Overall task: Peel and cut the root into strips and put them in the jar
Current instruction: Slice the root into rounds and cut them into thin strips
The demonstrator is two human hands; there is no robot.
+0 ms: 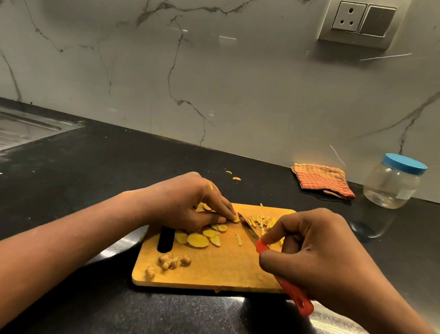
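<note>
Our left hand (192, 204) pinches a few root slices (219, 227) against the cutting board (218, 272), while our right hand (319, 256) grips the red-handled knife (262, 247), its blade just beside them. Some strips (260, 220) already lie past the blade and more slices wait. The blue-lidded jar (391, 185) stands closed and apparently empty, well apart, so we judge nothing transferred yet.

a home kitchen. a black stone countertop (80, 182) runs along a white, marble-veined backsplash (221, 74), with a steel sink drainboard (11, 129) at the far left. a wall socket and switch plate (362, 20) sits above. on the countertop are a wooden cutting board (218, 269) with yellow root slices (198, 240) and a red-handled knife (250, 233), a folded striped cloth (323, 180) and a blue-lidded plastic jar (392, 185).
</note>
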